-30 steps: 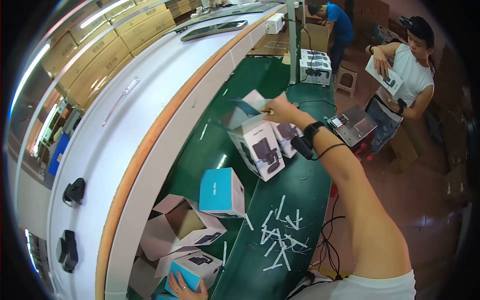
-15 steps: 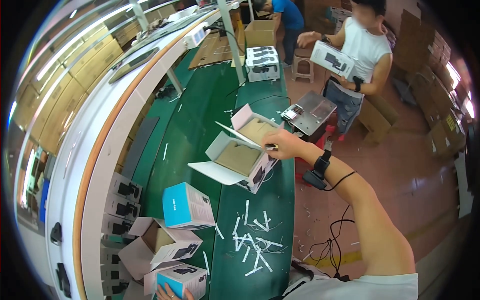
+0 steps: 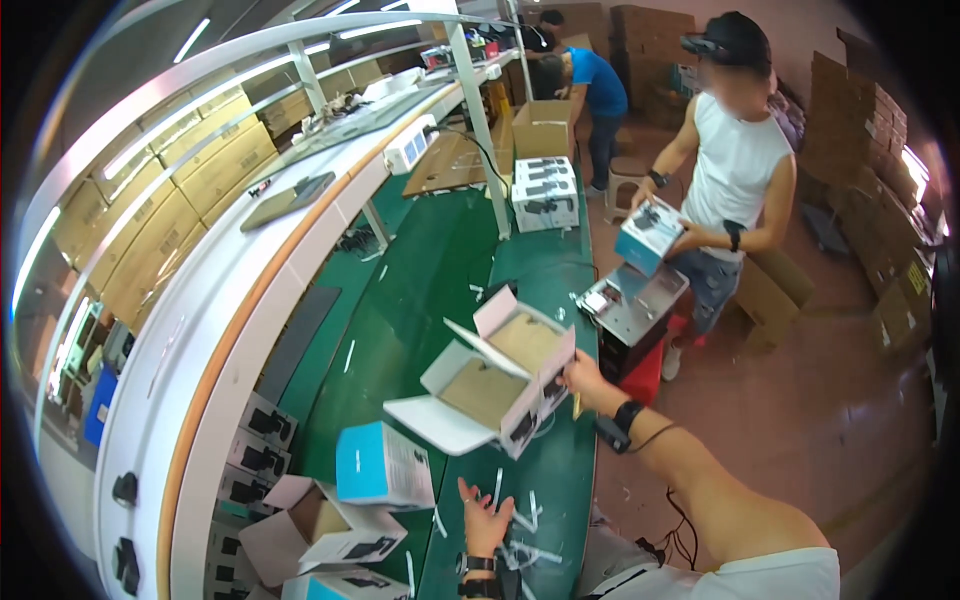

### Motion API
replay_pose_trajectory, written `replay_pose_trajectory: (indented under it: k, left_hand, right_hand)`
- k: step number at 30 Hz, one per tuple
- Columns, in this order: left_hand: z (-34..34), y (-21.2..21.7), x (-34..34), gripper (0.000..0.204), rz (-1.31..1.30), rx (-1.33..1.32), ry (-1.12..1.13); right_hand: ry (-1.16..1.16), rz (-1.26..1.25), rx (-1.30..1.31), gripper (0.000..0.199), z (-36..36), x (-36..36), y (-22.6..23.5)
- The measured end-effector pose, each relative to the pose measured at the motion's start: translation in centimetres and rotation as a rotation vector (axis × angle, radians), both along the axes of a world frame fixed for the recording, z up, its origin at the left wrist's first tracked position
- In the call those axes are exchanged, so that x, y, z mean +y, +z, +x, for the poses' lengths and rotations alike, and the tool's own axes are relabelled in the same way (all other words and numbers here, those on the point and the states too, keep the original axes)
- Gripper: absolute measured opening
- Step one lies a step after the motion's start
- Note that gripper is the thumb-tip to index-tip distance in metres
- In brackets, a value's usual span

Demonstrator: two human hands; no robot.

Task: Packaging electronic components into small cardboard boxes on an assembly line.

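Two white cartons stand side by side on the green table with flaps spread, brown cardboard inserts inside. My right hand is closed at the right edge of the farther carton, fingers against its side. Out of its underside sticks a small yellow tool, its kind unclear. Nearer to me, my left hand is open, palm up and fingers apart, above loose white strips. Beside it on the left are a closed blue-and-white box, an opened white box and another blue-topped box.
Across the table, a person in a white top holds a blue-and-white box over a metal-topped device. White boxes are stacked at the table's far end. A raised white shelf runs along the left.
My left hand has left the blue-topped box at the lower left and come right, over the strips. My right hand went from the flap to the carton's side. The other person's box has turned.
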State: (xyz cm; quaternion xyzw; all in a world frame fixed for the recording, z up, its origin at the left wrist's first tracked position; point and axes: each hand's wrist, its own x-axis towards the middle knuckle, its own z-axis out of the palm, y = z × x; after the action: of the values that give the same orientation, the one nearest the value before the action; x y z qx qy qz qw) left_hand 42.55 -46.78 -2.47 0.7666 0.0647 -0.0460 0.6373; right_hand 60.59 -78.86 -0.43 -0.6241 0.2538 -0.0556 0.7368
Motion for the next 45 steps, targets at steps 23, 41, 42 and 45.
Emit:
replay_pose_trajectory:
  k: [23, 41, 42, 45]
  left_hand:
    - [5.8, -3.3, 6.2, 0.09, 0.046, 0.11, 0.822]
    - [-12.9, -11.5, 14.9, 0.016, 0.298, -0.165, 1.057]
    - [-18.8, -12.6, 18.1, 0.034, 0.336, -0.012, 1.222]
    - [-22.7, -9.9, 25.2, 0.081, 0.303, -0.113, 1.244]
  right_hand:
    - [0.514, -0.041, 0.495, 0.015, -4.0, -1.5, -8.3]
    - [1.264, -0.226, -0.354, 0.026, -8.9, 31.3, -0.9]
    - [1.362, -0.216, -0.355, 0.034, -11.0, 34.3, 0.1]
    - [1.366, -0.251, -0.518, 0.06, -16.1, 40.8, -1.4]
